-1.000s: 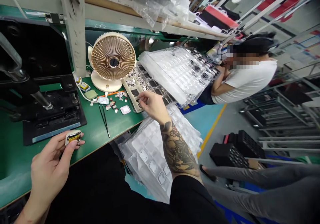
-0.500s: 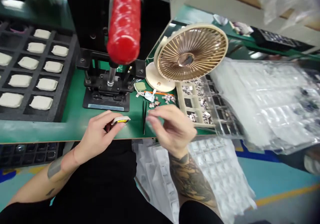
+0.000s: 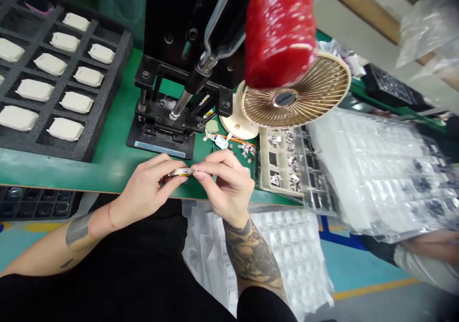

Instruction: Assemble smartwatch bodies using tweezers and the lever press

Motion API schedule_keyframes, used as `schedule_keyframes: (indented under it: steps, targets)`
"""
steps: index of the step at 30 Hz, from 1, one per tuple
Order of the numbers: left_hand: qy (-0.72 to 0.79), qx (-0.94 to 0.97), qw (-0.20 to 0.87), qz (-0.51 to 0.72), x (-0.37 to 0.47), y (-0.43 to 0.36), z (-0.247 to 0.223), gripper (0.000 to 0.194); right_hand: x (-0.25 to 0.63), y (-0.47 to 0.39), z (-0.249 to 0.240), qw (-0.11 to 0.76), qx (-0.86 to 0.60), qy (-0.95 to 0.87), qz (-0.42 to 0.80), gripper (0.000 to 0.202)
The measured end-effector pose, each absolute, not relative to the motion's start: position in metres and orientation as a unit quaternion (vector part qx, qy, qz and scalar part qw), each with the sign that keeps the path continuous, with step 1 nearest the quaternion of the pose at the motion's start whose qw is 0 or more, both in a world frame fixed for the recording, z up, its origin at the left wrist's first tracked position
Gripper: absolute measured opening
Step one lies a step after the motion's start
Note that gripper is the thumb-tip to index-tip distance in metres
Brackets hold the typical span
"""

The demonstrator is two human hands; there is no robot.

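Note:
Between thumb and fingers, my left hand [image 3: 145,188] holds a small whitish piece [image 3: 181,172] with a yellow strip, over the bench's front edge. My right hand [image 3: 229,183] is pinched at the right end of that piece; whatever small thing its fingertips hold is too small to make out. Just beyond my hands stands a black press [image 3: 161,142] with a red handle [image 3: 279,35]. A black foam tray [image 3: 107,104] at the left holds rows of cream-coloured pieces [image 3: 65,129].
A fan [image 3: 287,99] stands behind a compartment box [image 3: 283,185] of small bits. Plastic-wrapped trays [image 3: 376,169] lie at the right. Loose bits [image 3: 247,149] lie on the green bench [image 3: 114,169]. Another person's arm [image 3: 430,248] shows at the right edge.
My right hand has moved left and closed at the piece in my left hand. The view has shifted, and the red handle appears further right. More of the other person's arm shows.

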State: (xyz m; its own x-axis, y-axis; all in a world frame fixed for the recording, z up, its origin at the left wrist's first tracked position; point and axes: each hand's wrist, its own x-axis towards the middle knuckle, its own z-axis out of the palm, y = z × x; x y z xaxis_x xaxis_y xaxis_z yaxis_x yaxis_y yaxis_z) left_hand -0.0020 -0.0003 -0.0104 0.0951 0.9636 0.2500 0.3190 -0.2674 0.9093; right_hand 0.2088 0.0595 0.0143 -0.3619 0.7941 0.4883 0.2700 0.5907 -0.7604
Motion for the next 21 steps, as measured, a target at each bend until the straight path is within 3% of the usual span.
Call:
schedule_keyframes:
  steps: [6, 10, 15, 21]
  targets:
    - [0.485, 0.664, 0.340, 0.456, -0.001, -0.001, -0.011, 0.009, 0.210, 0.063, 0.019, 0.404, -0.310, -0.808, 0.298, 0.022]
    - [0.484, 0.657, 0.352, 0.459, 0.000, -0.001, -0.011, 0.010, 0.211, 0.062, 0.021, 0.446, -0.323, -0.782, 0.293, 0.026]
    - [0.484, 0.660, 0.345, 0.460, -0.001, -0.002, -0.012, 0.009, 0.211, 0.063, 0.021, 0.396, -0.300, -0.814, 0.303, 0.022]
    - [0.485, 0.638, 0.371, 0.469, -0.002, 0.000, -0.010, 0.011, 0.212, 0.060, 0.010, 0.378, -0.272, -0.858, 0.218, 0.033]
